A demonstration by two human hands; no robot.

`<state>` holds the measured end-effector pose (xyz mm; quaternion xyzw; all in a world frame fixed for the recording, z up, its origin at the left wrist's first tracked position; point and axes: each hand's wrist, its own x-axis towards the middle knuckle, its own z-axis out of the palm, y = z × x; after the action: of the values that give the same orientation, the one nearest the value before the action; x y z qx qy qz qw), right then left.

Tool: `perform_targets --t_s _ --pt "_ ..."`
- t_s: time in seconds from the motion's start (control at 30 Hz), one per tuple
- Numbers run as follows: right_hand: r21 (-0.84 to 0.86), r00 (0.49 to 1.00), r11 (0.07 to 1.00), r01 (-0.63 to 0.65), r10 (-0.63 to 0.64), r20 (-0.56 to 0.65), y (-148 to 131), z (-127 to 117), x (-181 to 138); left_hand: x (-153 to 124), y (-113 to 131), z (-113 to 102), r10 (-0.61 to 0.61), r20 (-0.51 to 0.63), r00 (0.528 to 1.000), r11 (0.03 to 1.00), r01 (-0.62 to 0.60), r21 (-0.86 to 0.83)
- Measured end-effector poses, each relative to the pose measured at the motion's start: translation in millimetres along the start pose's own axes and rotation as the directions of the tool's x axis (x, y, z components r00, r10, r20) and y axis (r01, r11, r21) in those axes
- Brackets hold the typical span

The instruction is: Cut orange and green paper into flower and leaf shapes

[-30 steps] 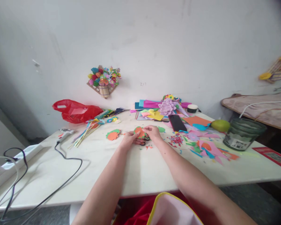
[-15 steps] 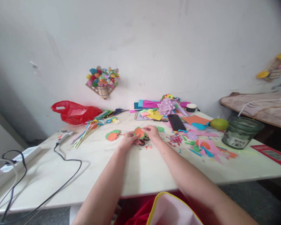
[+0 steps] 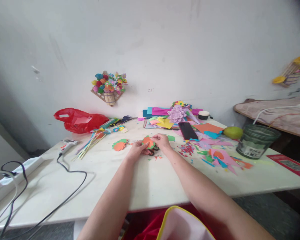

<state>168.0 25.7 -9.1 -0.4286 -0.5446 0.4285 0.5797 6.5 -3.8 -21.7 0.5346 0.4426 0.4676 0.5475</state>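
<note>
Both my hands meet over the middle of the white table (image 3: 150,181). My left hand (image 3: 137,149) pinches an orange and green paper flower cut-out (image 3: 148,142) from the left. My right hand (image 3: 162,140) has its fingers closed on the same cut-out's right edge. Dark scissors (image 3: 153,151) lie on the table just beneath my hands. Another orange and green cut-out (image 3: 119,145) rests on the table to the left of my left hand.
A red plastic bag (image 3: 78,120), coloured sticks (image 3: 91,140), a glue gun (image 3: 68,144) with black cable, a paper stack (image 3: 165,118), a black phone (image 3: 188,130), paper scraps (image 3: 215,155), a green fruit (image 3: 233,132) and a glass jar (image 3: 257,141) sit on the table. A paper flower bouquet (image 3: 109,85) hangs on the wall.
The view has shifted slightly. My hands stay on the cut-out, turning it a little between the fingers.
</note>
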Motion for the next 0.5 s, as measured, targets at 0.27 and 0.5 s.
perform_targets --t_s 0.27,0.5 --pt "0.029 0.997 0.999 -0.017 0.015 0.071 -8.8 -3.7 -8.7 0.2 2.0 0.6 -0.02 -0.023 1.0 1.0 0.02 -0.005" --pt "0.038 0.99 0.994 -0.102 0.098 0.104 -13.4 -4.8 -12.6 -0.3 2.1 1.1 -0.019 -0.023 1.0 0.999 0.019 -0.026"
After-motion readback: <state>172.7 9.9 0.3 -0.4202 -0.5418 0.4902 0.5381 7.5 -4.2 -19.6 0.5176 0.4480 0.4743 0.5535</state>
